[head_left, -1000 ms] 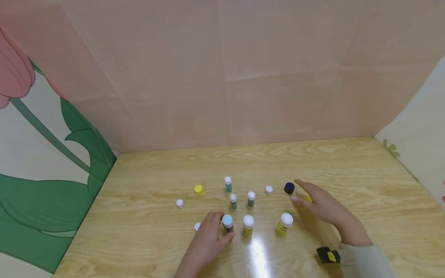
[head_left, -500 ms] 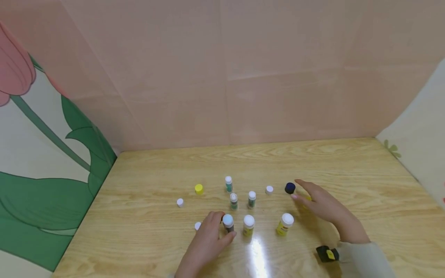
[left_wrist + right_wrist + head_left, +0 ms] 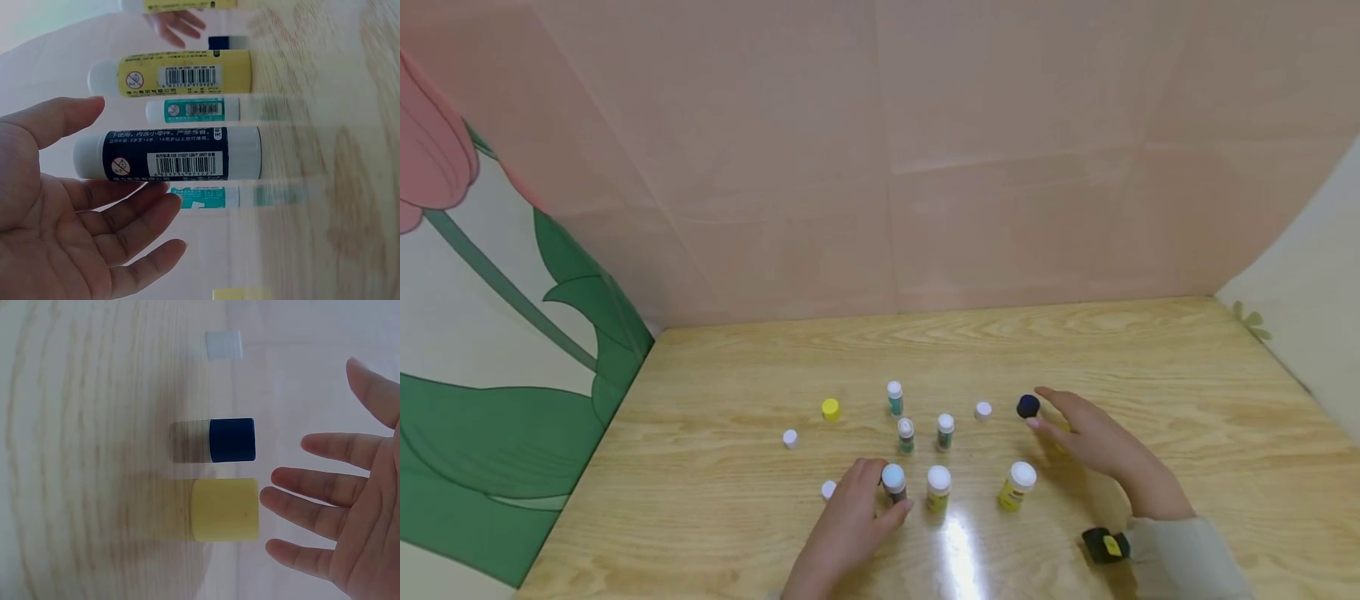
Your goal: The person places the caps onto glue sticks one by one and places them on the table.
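My left hand (image 3: 853, 521) is spread around an upright dark blue glue stick (image 3: 894, 479) with a pale top. In the left wrist view the thumb stands apart from this stick, while the fingertips (image 3: 165, 203) lie right along its other side. My right hand (image 3: 1097, 446) hovers at the right with loosely straight fingers, holding nothing. Below it sits a yellow cap (image 3: 225, 509), mostly hidden by the hand in the head view. A navy cap (image 3: 1028, 406) stands just beyond the right thumb and index fingertips.
Two yellow glue sticks (image 3: 938, 490) (image 3: 1017, 486) stand right of the left hand. Behind are three small teal ones (image 3: 896, 400) (image 3: 907, 437) (image 3: 945, 433). White caps (image 3: 790, 438) (image 3: 828, 490) (image 3: 983, 410) and another yellow cap (image 3: 831, 409) lie around. A black object (image 3: 1105, 546) sits by the right sleeve.
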Available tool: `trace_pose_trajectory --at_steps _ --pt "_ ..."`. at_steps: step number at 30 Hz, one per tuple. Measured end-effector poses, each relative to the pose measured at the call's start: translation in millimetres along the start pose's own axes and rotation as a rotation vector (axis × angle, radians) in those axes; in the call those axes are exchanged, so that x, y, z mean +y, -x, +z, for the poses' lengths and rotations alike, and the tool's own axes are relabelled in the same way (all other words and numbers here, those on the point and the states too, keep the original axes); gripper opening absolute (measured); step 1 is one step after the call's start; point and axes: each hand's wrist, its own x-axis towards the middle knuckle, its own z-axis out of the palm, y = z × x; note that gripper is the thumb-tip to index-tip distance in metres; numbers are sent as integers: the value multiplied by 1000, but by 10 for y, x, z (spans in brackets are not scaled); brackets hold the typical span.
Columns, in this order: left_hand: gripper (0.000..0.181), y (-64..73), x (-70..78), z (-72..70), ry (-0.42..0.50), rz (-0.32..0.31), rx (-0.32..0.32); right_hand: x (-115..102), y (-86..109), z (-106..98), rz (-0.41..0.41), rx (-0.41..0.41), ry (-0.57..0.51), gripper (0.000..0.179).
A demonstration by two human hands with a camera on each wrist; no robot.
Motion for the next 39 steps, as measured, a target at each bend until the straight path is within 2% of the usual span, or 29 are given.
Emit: trace_pose_trajectory --at_steps 22,39 --pt "35 -36 -31 43 -25 -5 13 41 -84 54 -45 1 22 58" --pt "33 -44 -26 36 -43 -2 -1 63 -151 85 -65 -22 16 55"
